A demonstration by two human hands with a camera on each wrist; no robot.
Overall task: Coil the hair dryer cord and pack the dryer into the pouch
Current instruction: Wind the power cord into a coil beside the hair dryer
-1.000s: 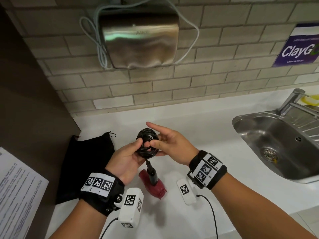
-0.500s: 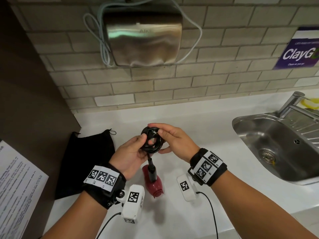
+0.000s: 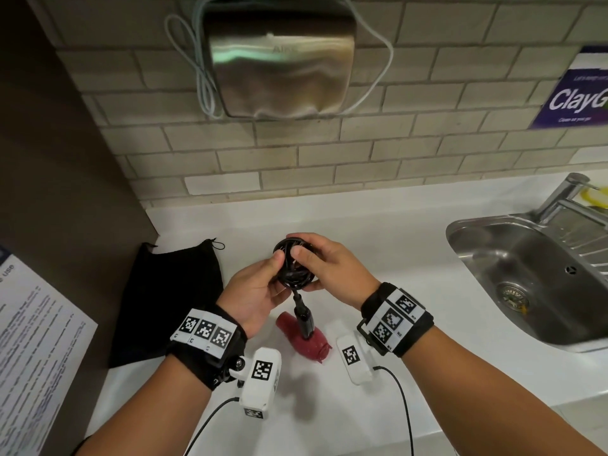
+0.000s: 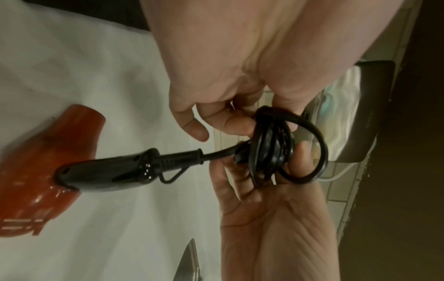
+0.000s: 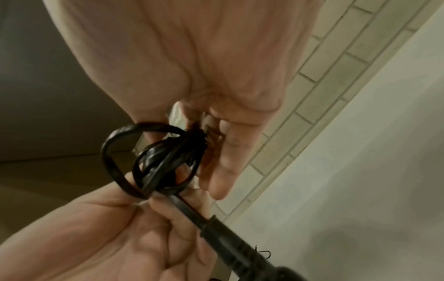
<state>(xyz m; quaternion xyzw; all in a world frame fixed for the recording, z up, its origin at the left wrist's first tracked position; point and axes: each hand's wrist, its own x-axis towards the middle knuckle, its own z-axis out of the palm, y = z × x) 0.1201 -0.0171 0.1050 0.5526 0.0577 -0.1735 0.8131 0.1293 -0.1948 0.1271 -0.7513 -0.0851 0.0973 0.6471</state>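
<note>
A small red hair dryer (image 3: 304,339) with a black handle (image 3: 302,319) lies on the white counter (image 3: 329,225) below my hands. Its black cord (image 3: 292,268) is wound into a tight coil held above the counter. My left hand (image 3: 260,287) grips the coil from the left, thumb on top. My right hand (image 3: 324,266) pinches the coil from the right, fingers curled over its far side. The left wrist view shows the dryer (image 4: 40,171), handle (image 4: 108,173) and coil (image 4: 271,148) between both hands. The black pouch (image 3: 167,297) lies flat to the left.
A steel sink (image 3: 533,281) with a tap (image 3: 566,192) sits at the right. A metal hand dryer (image 3: 279,60) hangs on the brick wall above. A printed paper sheet (image 3: 33,357) lies at far left on a dark surface.
My right hand's fingers, stretched out a second ago, have curled down over the coil. Both hands and the coil have stayed roughly in place above the dryer.
</note>
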